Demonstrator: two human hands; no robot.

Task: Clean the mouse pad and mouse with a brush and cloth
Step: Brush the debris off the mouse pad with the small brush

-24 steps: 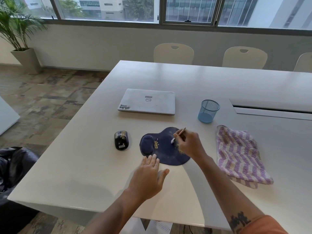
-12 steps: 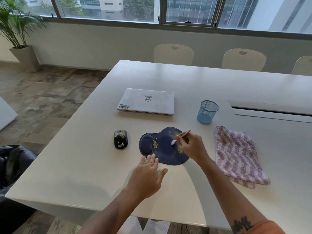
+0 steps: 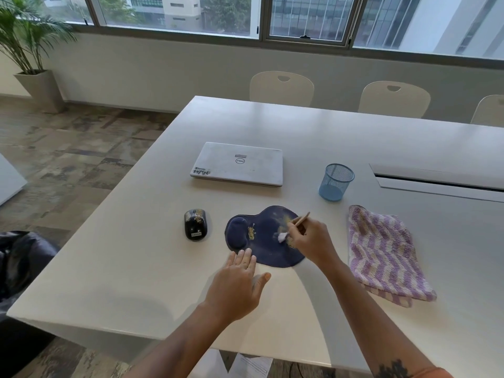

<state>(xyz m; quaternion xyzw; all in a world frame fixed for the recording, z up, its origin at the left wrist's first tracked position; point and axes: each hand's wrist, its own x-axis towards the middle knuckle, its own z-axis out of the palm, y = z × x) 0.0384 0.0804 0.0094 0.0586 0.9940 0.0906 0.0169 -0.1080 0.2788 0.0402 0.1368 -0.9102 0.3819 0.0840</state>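
My right hand (image 3: pixel 311 240) has drawn the brush (image 3: pixel 293 227) nearer across the mouse pad (image 3: pixel 261 246), fingers pinching its handle; left hand (image 3: pixel 237 282) lies flat, fingertips on the pad's near edge.

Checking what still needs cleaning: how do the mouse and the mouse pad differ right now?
The mouse sits untouched; the mouse pad is being brushed, the left hand touching its edge. The mouse is black and small; the mouse pad is navy and wider. Both carry yellowish crumbs.

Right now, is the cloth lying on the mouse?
No, the cloth lies flat on the table, far right of the mouse, past the pad.
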